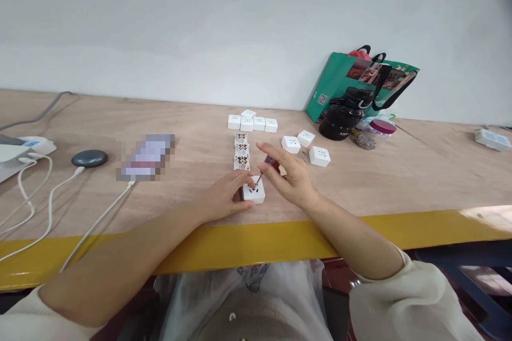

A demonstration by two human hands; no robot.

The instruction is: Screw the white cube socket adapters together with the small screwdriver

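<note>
While the left hand (pixel 222 197) grasps a square white plastic socket module (pixel 254 192) on the light plywood bench top (pixel 188 117), the right hand (pixel 290 177) pinches a small screwdriver with a purple handle (pixel 269 160) between thumb and fingers. The operation in view is screwdriver work at the module's upward-facing socket face: the thin steel shaft slants down toward that face, its tip close beside the left fingertips. Whether the tip touches cannot be determined from this view. The module sits toward the bench's yellow front edge (pixel 240 248), just below a column of three open white module housings (pixel 241 149) exposing brown internal parts. Farther off lie five closed white socket modules (pixel 253 122), grouped together, and three more (pixel 306 138) to the right of the right hand.
</note>
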